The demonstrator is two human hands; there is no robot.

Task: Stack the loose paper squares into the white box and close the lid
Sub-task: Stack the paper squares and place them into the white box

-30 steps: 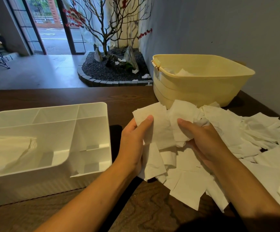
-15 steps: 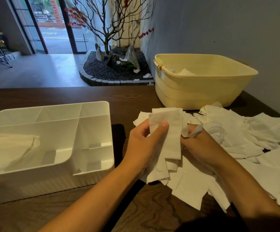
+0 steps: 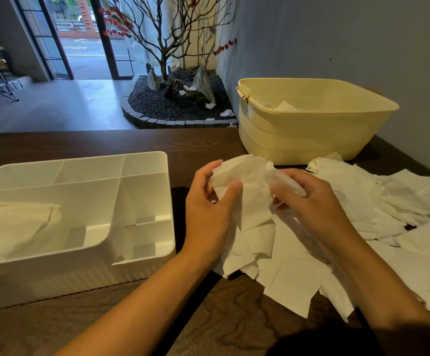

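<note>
A small bunch of paper squares (image 3: 244,186) is pinched between both hands above the table (image 3: 80,142), raised over the loose pile (image 3: 363,227). Left hand (image 3: 208,209): thumb and fingers curled round the bunch's left edge. Right hand (image 3: 311,201): fingers closed on the right edge, with one sheet draped over the knuckles.

The white box (image 3: 142,160) sits at 9 o'clock from the hands, lid nowhere in view. A stack already lies in its large left compartment (image 3: 21,222). The pile spreads from 3 to 5 o'clock; the yellow tub (image 3: 311,134) stands at 1 o'clock with some paper inside.

Step in hand, as judged: squaring the bunch before transfer. Advice:
- Edges should be tapped flush while both sides are gripped; thin sheets will crumple if squeezed hard.
- The draped sheet should be tucked in first, or it is likely to be dropped.
- The bunch should be laid flat on the existing stack, corners matched.

Much of the pile is left to be stacked.
</note>
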